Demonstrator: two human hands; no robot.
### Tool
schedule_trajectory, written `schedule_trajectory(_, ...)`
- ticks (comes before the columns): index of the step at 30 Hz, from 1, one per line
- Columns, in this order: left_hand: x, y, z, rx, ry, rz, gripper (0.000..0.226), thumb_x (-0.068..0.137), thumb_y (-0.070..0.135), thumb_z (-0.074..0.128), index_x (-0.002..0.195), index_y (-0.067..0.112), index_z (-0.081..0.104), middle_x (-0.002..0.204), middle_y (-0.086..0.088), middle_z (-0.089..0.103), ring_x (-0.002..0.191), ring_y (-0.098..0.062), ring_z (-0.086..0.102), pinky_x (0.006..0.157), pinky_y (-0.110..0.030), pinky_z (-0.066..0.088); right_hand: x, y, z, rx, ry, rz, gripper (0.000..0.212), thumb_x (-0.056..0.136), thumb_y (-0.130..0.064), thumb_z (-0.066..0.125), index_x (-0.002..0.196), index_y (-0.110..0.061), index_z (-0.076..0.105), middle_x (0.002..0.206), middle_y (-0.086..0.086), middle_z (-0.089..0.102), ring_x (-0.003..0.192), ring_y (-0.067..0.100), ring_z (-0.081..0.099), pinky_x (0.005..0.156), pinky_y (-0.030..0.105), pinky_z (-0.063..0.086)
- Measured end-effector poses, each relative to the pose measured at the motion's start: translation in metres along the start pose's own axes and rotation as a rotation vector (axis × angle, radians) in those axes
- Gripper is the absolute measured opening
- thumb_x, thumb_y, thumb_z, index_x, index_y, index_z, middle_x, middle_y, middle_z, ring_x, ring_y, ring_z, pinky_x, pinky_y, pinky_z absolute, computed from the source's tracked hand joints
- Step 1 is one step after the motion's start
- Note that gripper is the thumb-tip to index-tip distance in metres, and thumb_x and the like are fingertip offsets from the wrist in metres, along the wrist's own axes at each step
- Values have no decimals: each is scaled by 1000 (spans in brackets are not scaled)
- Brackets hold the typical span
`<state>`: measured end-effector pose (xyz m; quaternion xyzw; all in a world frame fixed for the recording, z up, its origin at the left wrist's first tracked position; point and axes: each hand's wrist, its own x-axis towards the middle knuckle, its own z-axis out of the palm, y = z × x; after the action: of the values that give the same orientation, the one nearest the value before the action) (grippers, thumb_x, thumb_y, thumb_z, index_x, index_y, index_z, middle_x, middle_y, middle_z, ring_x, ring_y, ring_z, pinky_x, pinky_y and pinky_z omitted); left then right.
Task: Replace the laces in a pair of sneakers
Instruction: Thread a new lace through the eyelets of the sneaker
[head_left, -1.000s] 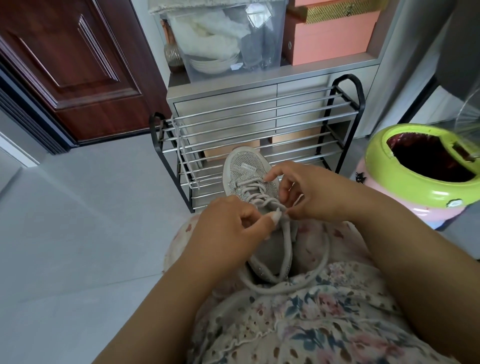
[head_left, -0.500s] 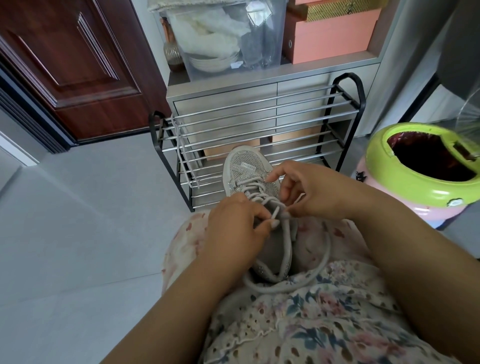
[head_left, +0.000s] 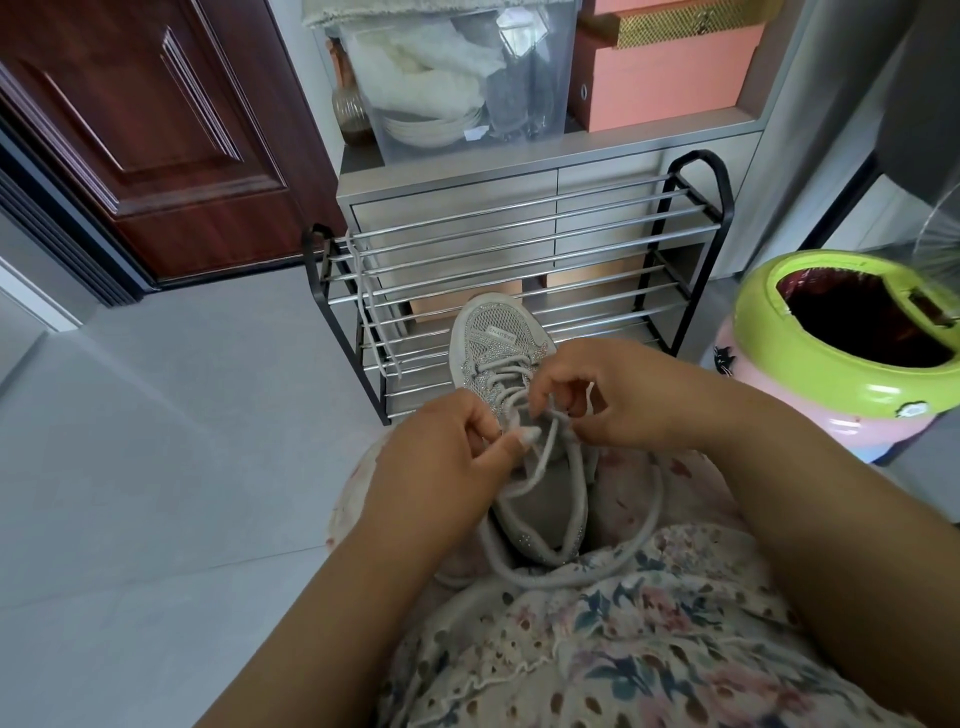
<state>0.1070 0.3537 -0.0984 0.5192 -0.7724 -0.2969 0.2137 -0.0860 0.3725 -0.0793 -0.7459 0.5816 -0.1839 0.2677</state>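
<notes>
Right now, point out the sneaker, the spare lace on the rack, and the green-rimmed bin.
sneaker (head_left: 496, 332): head view, on the mesh toe box.
spare lace (head_left: 363, 291): head view, on the strand hanging over the rack bars.
green-rimmed bin (head_left: 810, 374): head view, on the green rim's front.

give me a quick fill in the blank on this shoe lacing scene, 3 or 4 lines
1. The grey sneaker rests on the person's ____, toe pointing away.
2. Both hands, the left hand and the right hand, pinch the ____ of the sneaker.
3. A spare lace hangs from the metal ____ behind the sneaker.
4. The bin at the right has a ____ rim.

Missing words: lap; lace; shoe rack; green
</notes>
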Motion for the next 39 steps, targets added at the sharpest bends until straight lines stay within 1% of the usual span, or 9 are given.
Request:
schedule_trajectory(6, -1, 4, -5, 436, -194, -5, 33, 79, 55, 65, 79, 23, 57, 77, 6, 60, 76, -11, 57, 69, -31, 48, 0, 2, -3, -73, -39, -32, 30, 72, -1, 67, 86, -27, 72, 89, -10, 55, 74, 5, 53, 64, 9, 39)
schedule_trajectory(10, -3, 4, -6, 509, -366, 37, 39, 83, 54, 61, 70, 17, 61, 73, -1, 63, 72, -16, 60, 68, -34, 51, 0, 3, -2, -48, -31, -8, 29, 73, -3, 68, 85, -28, 72, 89, -12, 54, 76, 5, 54, 64, 10, 41)
schedule_trajectory(12, -3, 2, -8, 442, -457, 64, 34, 86, 48, 61, 70, 18, 63, 68, 0, 63, 65, -13, 59, 65, -33, 51, 0, 4, -2, -40, -30, -3, 28, 73, -3, 68, 86, -28, 72, 90, -10, 55, 77, 4, 53, 64, 10, 41)
schedule_trajectory(16, -5, 4, -17, 191, -566, 123, 23, 90, 30, 61, 68, 24, 59, 55, 10, 53, 47, -1, 44, 49, -15, 36, -1, 5, -3, -36, -43, -5, 27, 72, -6, 73, 86, -29, 71, 89, -9, 55, 76, 5, 54, 65, 13, 43)
schedule_trajectory(19, -9, 9, -30, -85, -690, 181, 24, 92, 24, 61, 69, 18, 61, 56, 12, 53, 50, -1, 43, 52, -18, 38, 0, 5, -4, -40, -48, -7, 28, 70, -8, 76, 83, -32, 70, 89, -8, 56, 76, 5, 54, 66, 17, 46)
schedule_trajectory(24, -18, 14, -52, -442, -930, 231, 22, 90, 14, 59, 77, 28, 69, 66, 12, 60, 57, -2, 51, 57, -15, 41, 0, 8, -5, -54, -31, 9, 26, 70, -9, 78, 78, -33, 69, 86, -10, 56, 76, 5, 53, 65, 19, 45)
schedule_trajectory(30, -12, 6, -37, -528, -670, 35, 19, 86, 21, 65, 68, 21, 69, 58, 7, 59, 50, -4, 48, 51, -15, 38, 0, 7, -3, -61, -34, -17, 32, 69, -8, 77, 76, -37, 66, 86, -11, 54, 72, 5, 54, 64, 17, 44)
schedule_trajectory(33, -9, 4, -28, -518, -589, -77, 26, 92, 21, 56, 68, 15, 63, 59, 4, 59, 52, -8, 48, 54, -19, 39, -3, 6, -4, -42, -67, -21, 27, 69, -8, 77, 77, -32, 69, 84, -16, 51, 74, 0, 53, 61, 10, 40)
schedule_trajectory(39, -9, 6, -26, -599, -643, -113, 28, 99, 18, 47, 75, 10, 58, 74, -6, 68, 64, -18, 52, 62, -26, 42, -5, 5, -4, -67, -51, -53, 22, 70, -9, 74, 79, -29, 72, 81, -17, 50, 73, 0, 52, 60, 10, 37)
